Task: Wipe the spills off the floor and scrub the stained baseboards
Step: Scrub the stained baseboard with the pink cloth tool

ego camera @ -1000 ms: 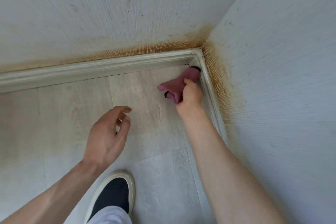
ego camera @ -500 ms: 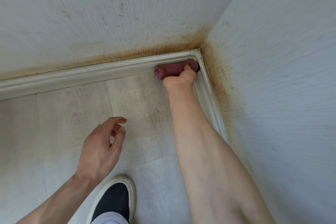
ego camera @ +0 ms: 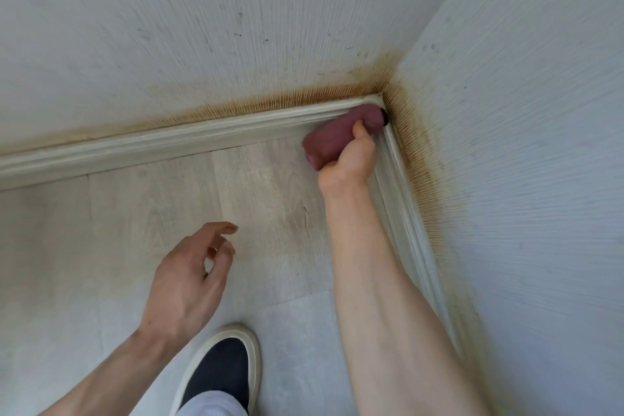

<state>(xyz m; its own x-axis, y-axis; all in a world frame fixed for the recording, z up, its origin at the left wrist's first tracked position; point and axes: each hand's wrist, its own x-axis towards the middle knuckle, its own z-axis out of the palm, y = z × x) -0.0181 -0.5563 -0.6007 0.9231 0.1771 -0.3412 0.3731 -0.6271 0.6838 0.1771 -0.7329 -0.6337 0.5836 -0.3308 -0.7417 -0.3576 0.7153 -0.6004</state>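
Note:
My right hand point(ego camera: 351, 159) grips a dark pink sponge point(ego camera: 332, 137) and holds it against the pale baseboard point(ego camera: 189, 142) where the back run meets the right-hand run point(ego camera: 410, 230) in the room's corner. The sponge's far end sits in the corner itself. Orange-brown staining point(ego camera: 304, 96) runs along the wall just above both baseboards, thickest at the corner. My left hand point(ego camera: 192, 277) hovers over the light wood-look floor point(ego camera: 135, 213), fingers loosely curled, holding nothing.
Two textured white walls point(ego camera: 526, 145) meet at the corner ahead right. My foot in a dark slip-on shoe with a white sole point(ego camera: 223, 371) stands on the floor at the bottom middle. A faint brownish patch point(ego camera: 270, 240) marks the floor near the left hand.
My right hand swung the sponge from the right-hand baseboard up into the corner and along the back baseboard. My left hand stayed hovering, shifting only slightly.

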